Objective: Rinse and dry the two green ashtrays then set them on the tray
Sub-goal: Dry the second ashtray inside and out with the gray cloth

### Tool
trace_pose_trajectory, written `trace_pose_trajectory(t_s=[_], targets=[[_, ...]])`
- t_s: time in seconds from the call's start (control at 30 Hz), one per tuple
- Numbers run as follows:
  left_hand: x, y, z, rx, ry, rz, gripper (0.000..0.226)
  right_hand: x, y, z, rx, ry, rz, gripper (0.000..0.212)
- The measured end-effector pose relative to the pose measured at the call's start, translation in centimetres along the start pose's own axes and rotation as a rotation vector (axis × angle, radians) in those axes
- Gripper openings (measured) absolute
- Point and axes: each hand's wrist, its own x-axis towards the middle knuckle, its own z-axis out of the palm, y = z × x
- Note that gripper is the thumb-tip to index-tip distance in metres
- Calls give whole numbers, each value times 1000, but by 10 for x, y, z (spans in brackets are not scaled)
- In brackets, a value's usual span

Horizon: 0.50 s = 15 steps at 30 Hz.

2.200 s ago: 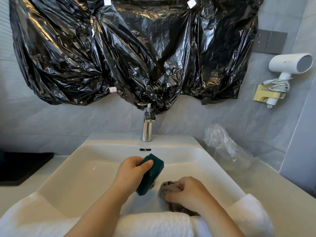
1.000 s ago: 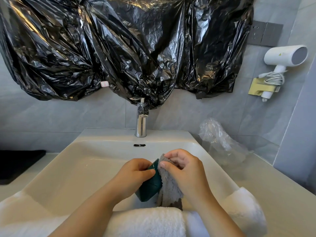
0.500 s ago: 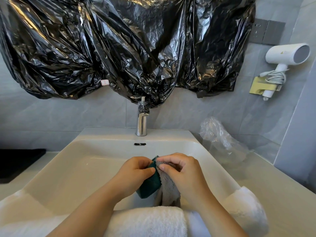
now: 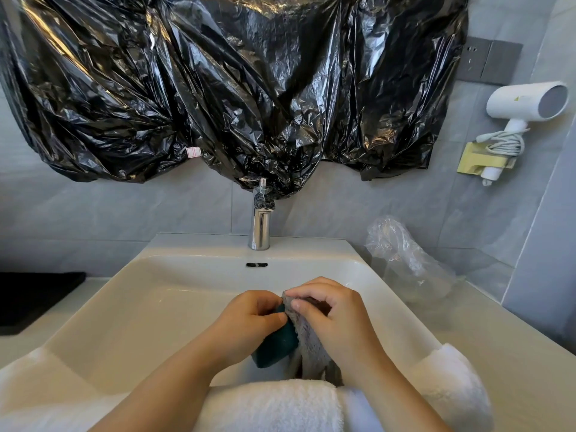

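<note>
Glossy white ceramic sink (image 4: pixel 131 310), smooth and sloped; fluffy white towel (image 4: pixel 274 406) is draped over its near rim. Dark green ashtray (image 4: pixel 276 342), blocky with rounded corners, is held on edge above the basin, gripped by left hand (image 4: pixel 249 319) fingers. Nubby grey cloth (image 4: pixel 308 341) is pinched closed in right hand (image 4: pixel 333 316) and pressed to the ashtray's face. Drying judged underway: cloth should be worked into recesses, the ashtray turned, the grip kept firm, as it is probably slick when wet.
</note>
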Motion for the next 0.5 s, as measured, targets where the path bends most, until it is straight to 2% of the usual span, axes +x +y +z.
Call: trace_pose_trajectory(t_s=[0.17,0.27,0.37,0.5], targets=[[-2,3,0,-31,-65,-5,17,3,12,0,-22,106,155,22],[-4,5,-4,-154,-37,15,18,6,17,-4,33,126,246,25],[-4,7,-8,-261,-30,27,17,5,11,-9,120,141,224,25],[-5,9,-6,-261,-62,-61,26,0,4,-8,154,32,183,22]])
